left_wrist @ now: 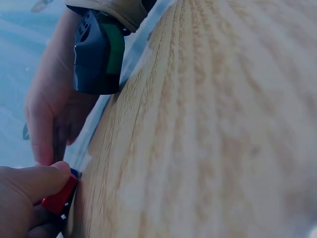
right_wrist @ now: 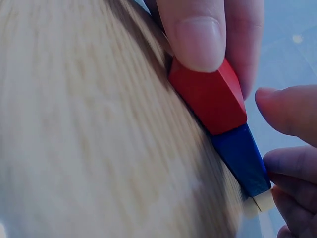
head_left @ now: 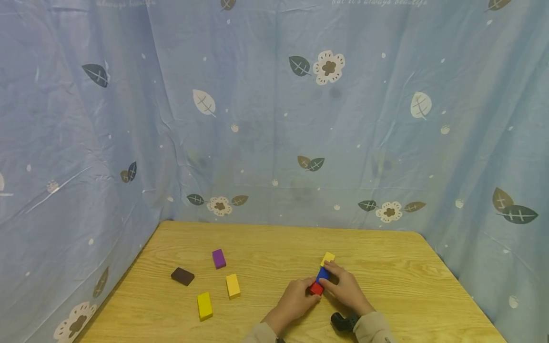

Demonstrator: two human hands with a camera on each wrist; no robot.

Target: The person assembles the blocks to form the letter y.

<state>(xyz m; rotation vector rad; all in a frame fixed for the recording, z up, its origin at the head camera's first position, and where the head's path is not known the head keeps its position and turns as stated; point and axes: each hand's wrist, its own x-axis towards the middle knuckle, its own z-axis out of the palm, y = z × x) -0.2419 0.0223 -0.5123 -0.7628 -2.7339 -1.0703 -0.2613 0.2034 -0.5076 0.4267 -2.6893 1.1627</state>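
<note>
While your left hand [head_left: 296,300] pinches the red block [head_left: 316,288] between thumb and fingers, your right hand [head_left: 348,290] rests loosely at the blue block [head_left: 322,273], its fingertips touching that block's side and its thumb standing just clear in the right wrist view. The red and blue blocks lie end to end, touching, a little right of the middle of the wooden table [head_left: 274,247], and a pale yellow block [head_left: 328,257] carries the line on toward the far edge, appearing to meet the blue one; your right index finger lies near that join. Red sits at the end nearer to you. Over toward the left edge you have four more blocks, well apart from the line: the dark brown block [head_left: 182,276] closest to that edge, the purple block [head_left: 219,258] closest to the far edge, the orange-yellow block [head_left: 233,286] nearer the table's middle, and the bright yellow block [head_left: 205,306] nearest your side. Below your right hand a black device [head_left: 342,322] shows at the wrist, beside your beige sleeve [head_left: 374,328]. Past the table's far edge hangs a blue curtain [head_left: 266,119] printed with leaves and flowers.
</note>
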